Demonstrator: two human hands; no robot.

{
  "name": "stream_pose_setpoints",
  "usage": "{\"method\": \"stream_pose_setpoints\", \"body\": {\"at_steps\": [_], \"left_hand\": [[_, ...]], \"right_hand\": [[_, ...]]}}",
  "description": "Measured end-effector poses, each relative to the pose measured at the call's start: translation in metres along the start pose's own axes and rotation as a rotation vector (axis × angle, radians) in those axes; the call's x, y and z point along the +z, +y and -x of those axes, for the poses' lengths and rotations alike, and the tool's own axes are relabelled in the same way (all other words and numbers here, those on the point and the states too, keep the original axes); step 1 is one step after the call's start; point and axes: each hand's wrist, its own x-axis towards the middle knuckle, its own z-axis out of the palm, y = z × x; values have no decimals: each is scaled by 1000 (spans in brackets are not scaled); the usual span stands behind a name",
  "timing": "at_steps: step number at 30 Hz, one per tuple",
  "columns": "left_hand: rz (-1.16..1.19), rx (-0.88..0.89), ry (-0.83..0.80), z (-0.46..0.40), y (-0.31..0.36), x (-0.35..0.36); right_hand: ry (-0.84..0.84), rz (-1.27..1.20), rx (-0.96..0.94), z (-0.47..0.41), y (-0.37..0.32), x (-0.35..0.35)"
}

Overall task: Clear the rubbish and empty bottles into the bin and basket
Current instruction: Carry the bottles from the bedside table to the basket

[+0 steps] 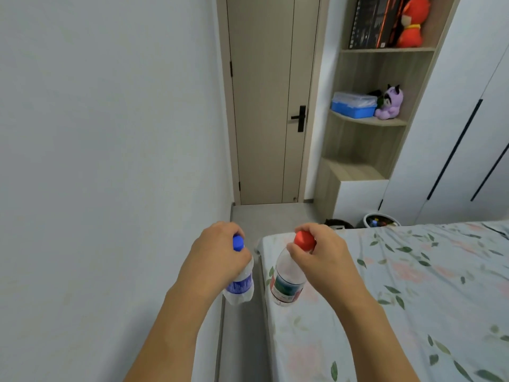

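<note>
1. Blue-capped bottle (242,285), lower centre: clear thin plastic, crinkled, with a glossy blue label.
2. Red-capped bottle (286,282), beside it: clear smooth plastic with a printed film label.
3. Bed sheet (413,285), lower right: matt floral cloth, lightly creased.
4. Door (270,106), top centre: matt pale wood grain with a black handle.
5. Shelves (369,150), upper right: wood-look laminate.
6. Wall (110,133), left: smooth matt paint.

home bedroom | bed with floral sheet (413,285) | closed door (270,100) | shelf unit (369,122) holding plush toys (389,102) | wardrobe (468,133)
</note>
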Motion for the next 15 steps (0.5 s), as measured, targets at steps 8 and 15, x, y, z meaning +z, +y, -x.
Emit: {"method": "stream_pose_setpoints", "body": {"at_steps": [8,15], "left_hand": [[29,15,-2,-109,-11,4],[17,43,54,-184,2,6]], "right_hand": [[17,54,7,-100,-9,18],[-9,22,-18,-179,4,31]]}}
